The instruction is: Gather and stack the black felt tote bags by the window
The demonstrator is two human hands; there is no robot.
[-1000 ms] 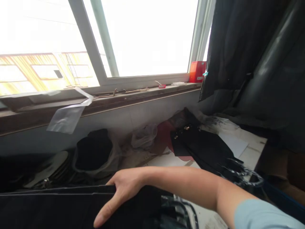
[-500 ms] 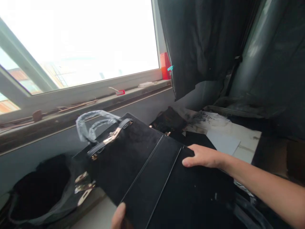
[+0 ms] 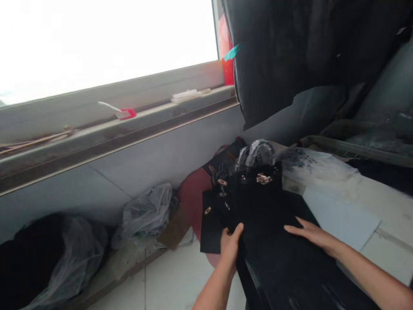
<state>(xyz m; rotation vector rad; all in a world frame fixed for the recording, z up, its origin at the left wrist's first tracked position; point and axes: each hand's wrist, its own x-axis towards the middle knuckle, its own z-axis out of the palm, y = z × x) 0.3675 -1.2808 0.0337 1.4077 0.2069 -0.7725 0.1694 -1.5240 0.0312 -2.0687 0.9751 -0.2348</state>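
At far left in my view, a clear plastic sack (image 3: 82,254) with dark contents sits low by the wall; right of it lies a crumpled plastic bag (image 3: 148,211). Next comes the left hand (image 3: 229,247), narrow, pinching the left edge of the black handbag (image 3: 267,211). Half a second ago only its thumb tip showed low in view; now hand and forearm are visible.

The handbag is over other black pieces (image 3: 211,234) on the table. It slanted across my view earlier, wrapped handles (image 3: 260,153) to the left; now those handles and the gold clasp (image 3: 263,178) point towards the wall. I judge this swing has brought it roughly into line with the pieces beneath.

The right hand (image 3: 309,234), earlier clasping an edge, spreads thumb and finger over the right side; I cannot tell whether it grips. Beyond is a white sheet (image 3: 342,217).
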